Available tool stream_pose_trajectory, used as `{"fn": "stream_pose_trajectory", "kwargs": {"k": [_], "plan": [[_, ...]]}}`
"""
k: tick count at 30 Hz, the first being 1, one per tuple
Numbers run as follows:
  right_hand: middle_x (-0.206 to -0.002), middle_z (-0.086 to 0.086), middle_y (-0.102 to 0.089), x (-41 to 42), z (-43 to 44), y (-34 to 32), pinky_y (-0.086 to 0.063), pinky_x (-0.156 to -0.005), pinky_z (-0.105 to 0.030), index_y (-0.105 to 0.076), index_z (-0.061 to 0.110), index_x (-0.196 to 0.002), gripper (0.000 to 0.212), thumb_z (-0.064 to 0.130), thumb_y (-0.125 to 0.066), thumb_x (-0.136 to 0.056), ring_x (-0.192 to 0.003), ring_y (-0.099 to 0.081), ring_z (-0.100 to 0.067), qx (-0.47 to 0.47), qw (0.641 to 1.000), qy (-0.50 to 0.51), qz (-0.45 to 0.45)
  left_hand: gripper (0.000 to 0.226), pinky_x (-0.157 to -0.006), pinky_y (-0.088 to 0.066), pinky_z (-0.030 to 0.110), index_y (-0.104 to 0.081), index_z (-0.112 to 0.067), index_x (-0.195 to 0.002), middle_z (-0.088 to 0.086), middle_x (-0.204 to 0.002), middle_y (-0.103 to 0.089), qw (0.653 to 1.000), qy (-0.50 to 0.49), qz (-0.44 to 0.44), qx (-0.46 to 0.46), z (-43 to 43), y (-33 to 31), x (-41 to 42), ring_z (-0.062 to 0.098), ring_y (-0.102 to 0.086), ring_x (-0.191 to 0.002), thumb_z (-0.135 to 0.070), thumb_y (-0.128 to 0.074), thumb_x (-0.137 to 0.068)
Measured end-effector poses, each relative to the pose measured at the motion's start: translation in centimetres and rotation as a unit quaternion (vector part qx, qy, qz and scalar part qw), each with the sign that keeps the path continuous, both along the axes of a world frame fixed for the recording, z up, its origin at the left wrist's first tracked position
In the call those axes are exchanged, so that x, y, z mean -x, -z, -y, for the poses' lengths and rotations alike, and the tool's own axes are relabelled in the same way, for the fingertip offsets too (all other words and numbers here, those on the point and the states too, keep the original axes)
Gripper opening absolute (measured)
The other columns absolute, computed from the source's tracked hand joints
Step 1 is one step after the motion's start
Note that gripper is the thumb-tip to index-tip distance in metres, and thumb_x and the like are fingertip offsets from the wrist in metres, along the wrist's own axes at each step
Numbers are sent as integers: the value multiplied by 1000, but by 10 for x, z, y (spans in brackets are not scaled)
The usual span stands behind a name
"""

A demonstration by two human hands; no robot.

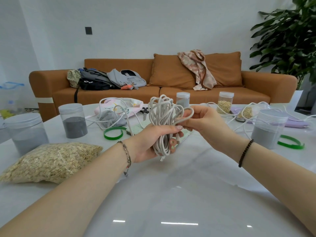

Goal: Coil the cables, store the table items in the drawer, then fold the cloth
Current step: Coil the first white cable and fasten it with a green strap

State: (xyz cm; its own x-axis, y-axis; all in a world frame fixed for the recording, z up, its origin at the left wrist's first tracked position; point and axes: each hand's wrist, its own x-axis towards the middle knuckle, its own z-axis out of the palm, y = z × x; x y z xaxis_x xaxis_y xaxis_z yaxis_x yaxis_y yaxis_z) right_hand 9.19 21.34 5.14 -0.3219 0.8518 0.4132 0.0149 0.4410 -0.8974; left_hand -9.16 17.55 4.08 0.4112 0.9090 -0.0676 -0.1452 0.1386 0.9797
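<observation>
- Forearms are entered first, nearest the lens at 7 and 5 o'clock, stretched over the glossy white table [171,199].
- Cable bundle [162,113]: white, many loops, held upright above the table at centre. The top loops are splayed and a plug hangs free at 6 o'clock below it.
- Risk, judged: the splayed top loops could be shed or tangled if the hold on the waist is loosened while the last loop is wound.
- Risk, judged: a loose strand [127,117] is laid from 11 o'clock toward the bundle. Whether it is joined to the bundle cannot be told. If it is, a pull could drag the mint phone [139,130] or the dark-powder jar [73,120].
- Left grip [147,142]: closed tight, fingers curled round the bundle's waist.
- Right grip [206,124]: narrow, one loop pinched between thumb and fingertips at 3 o'clock of the bundle.
- Oat bag [51,161]: laid at 8 o'clock.
- Green ring [113,133]: laid at 10 o'clock.
- Lilac cloth [297,124]: laid at 3 o'clock, not yet folded.
- Drawer: not in view.
</observation>
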Motion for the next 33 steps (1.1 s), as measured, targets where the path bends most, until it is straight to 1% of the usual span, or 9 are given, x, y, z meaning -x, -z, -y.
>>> {"fn": "stream_pose_trajectory", "kwargs": {"k": [4, 7, 11, 13, 15, 20, 24, 27, 33], "plan": [[-85, -11, -76, 2, 5, -2, -56, -78, -24, -73, -10, -93, 18, -3, -78, -76, -81, -72, -15, -41, 998, 15, 36, 17, -64, -52, 27, -65, -5, -101, 5, -86, -68, 998, 13, -69, -2, 4, -4, 3, 12, -54, -62, -20, -67, -93], [-87, -12, -77, 3, 6, -2, -58, -82, -30, -76, -5, -88, 12, -1, -78, -76, -84, -73, -19, -50, 997, 16, 53, 23, -72, -53, 27, -66, -4, -105, 11, -100, -72, 994, 23, -107, -2, 8, -7, 3, 14, -61, -70, -24, -64, -94], [-84, -5, -77, 2, 6, -6, -50, -72, -25, -80, 9, -82, 12, -2, -76, -78, -77, -66, -15, -36, 999, 3, 38, 23, -84, -58, 31, -62, -13, -118, 11, -113, -74, 995, 30, -94, 2, 11, -10, 2, 21, -72, -89, -25, -59, -98], [-79, -4, -74, 2, 6, -8, -47, -73, -30, -81, 12, -79, 6, 11, -81, -73, -76, -60, -17, -14, 1000, -19, 5, 20, -102, -52, 41, -61, -11, -113, 10, -112, -74, 997, 35, -73, 7, 10, -10, 1, 30, -71, -106, -24, -58, -99], [-83, -10, -74, 1, 5, -9, -53, -78, -34, -81, 12, -80, 18, 24, -81, -68, -82, -63, -24, 7, 998, -40, -38, 12, -106, -49, 47, -65, -9, -102, 11, -99, -75, 1000, 14, -12, 15, 10, -9, -3, 32, -70, -107, -19, -59, -98], [-86, -21, -71, 0, 10, -13, -59, -78, -36, -69, 2, -102, 16, 14, -60, -96, -88, -70, -31, 13, 991, -32, -132, 16, -76, -59, 29, -69, -10, -80, 5, -75, -66, 993, -40, 107, 28, 7, -7, -7, 16, -67, -69, -12, -62, -94], [-112, -9, -72, 5, 16, -14, -56, -84, -31, -60, 14, -127, 63, 49, -76, -77, -106, -70, -22, -29, 997, -3, -72, 9, -64, -55, 26, -62, -12, -85, 3, -74, -59, 993, -3, 118, 23, 10, -9, -8, 14, -59, -64, -12, -60, -94], [-125, 8, -67, 8, 21, -11, -55, -90, -28, -44, 33, -144, 88, 51, -79, -65, -117, -64, -9, -56, 998, -3, -2, 13, -59, -48, 22, -59, -13, -81, 1, -70, -52, 989, 91, 114, 35, 16, -8, -13, 11, -49, -59, -12, -58, -94], [-125, -5, -69, 15, 36, -11, -55, -96, -38, -46, 35, -144, 83, 37, -82, -69, -122, -62, -17, -115, 991, -51, -35, 30, -54, -39, 16, -55, -16, -67, -5, -62, -47, 967, 233, 33, 97, 24, -10, -15, 4, -44, -53, -12, -45, -95]]}}
